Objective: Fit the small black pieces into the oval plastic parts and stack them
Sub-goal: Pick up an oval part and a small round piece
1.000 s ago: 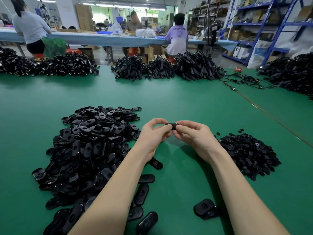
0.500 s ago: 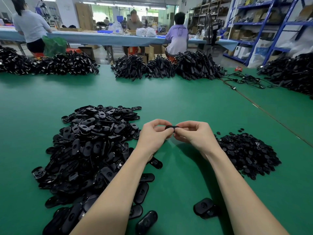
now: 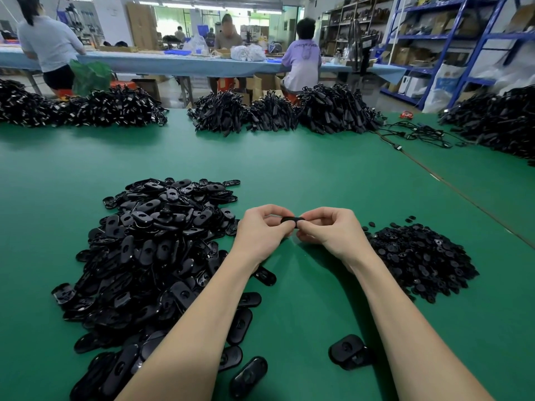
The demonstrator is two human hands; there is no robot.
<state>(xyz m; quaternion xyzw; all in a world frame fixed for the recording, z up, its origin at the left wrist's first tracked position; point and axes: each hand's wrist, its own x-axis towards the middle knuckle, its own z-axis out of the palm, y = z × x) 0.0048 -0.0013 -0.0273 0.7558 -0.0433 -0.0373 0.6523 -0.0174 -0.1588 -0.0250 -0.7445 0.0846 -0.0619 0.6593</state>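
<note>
Black oval part (image 3: 292, 220) pinched between left hand (image 3: 262, 231) and right hand (image 3: 328, 231), raised over green worktop (image 3: 289, 169), midway between side heaps.

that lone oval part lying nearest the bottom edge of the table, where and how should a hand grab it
Probably across its narrow waist. The lone oval part lies flat on the green table, its long axis slanting up to the right, bare mat along both long sides. Come from above, thumb on one long edge and fingers on the other; the rounded ends give less hold.

Bare forearms (image 3: 199, 328), no sleeves, rings or watch.
</note>
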